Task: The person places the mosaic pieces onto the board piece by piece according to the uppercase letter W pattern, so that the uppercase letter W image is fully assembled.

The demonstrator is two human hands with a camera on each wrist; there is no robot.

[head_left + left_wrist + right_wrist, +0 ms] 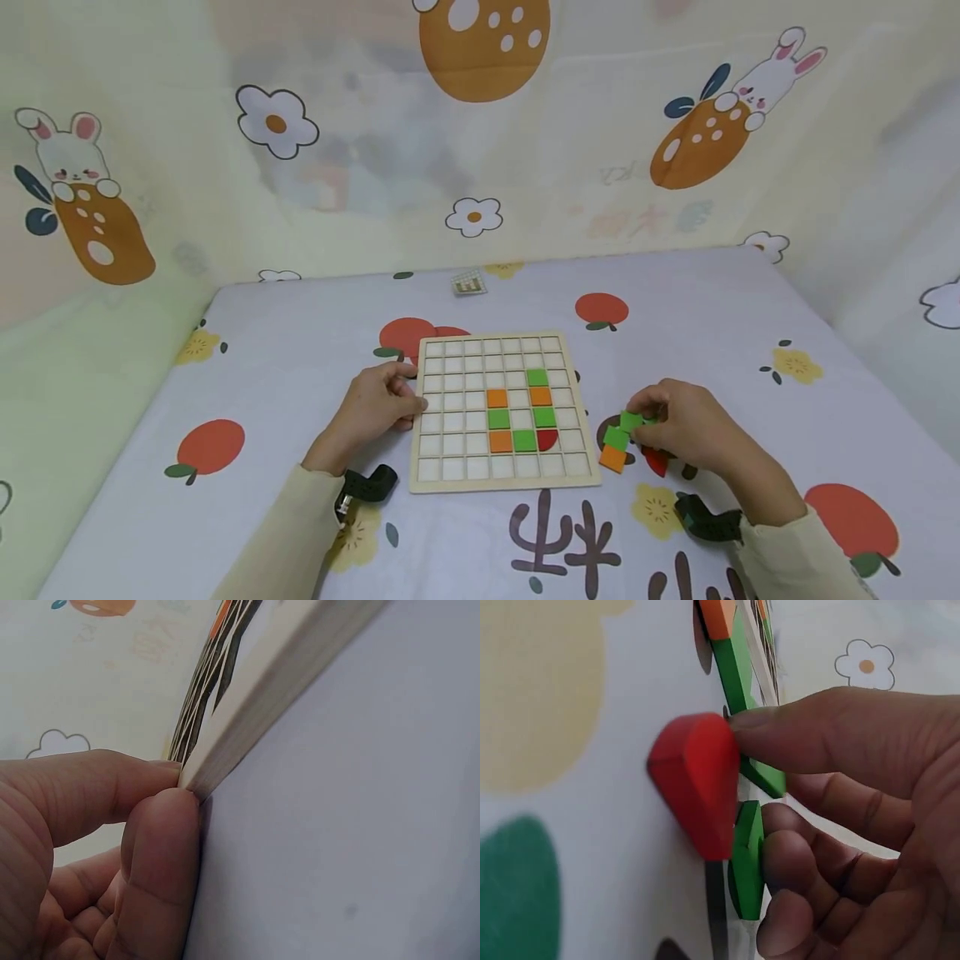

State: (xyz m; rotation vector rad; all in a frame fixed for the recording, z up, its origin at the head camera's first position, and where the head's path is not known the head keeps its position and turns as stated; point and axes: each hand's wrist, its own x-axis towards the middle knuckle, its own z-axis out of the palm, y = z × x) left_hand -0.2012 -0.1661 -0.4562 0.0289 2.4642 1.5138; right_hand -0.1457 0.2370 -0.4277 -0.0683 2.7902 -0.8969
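Note:
A wooden grid board (453,487) lies flat on the cloth, with orange, green and red pieces in several of its squares. My left hand (372,407) holds the board's left edge; in the left wrist view the thumb and a finger meet at the board's rim (251,705), the other fingers curled. To the right of the board, my right hand (693,425) pinches a green tile (630,422) between thumb and index finger. Beside it lie another green tile (617,438) and an orange tile (612,458). A red rounded wedge (697,776) sits by the thumb, and a green piece (748,862) near the other fingertips.
A small patterned square item (468,284) lies behind the board. Printed cloth covers the table (262,500), and a patterned curtain (375,183) stands along the back. Each wrist bears a black camera mount (708,518).

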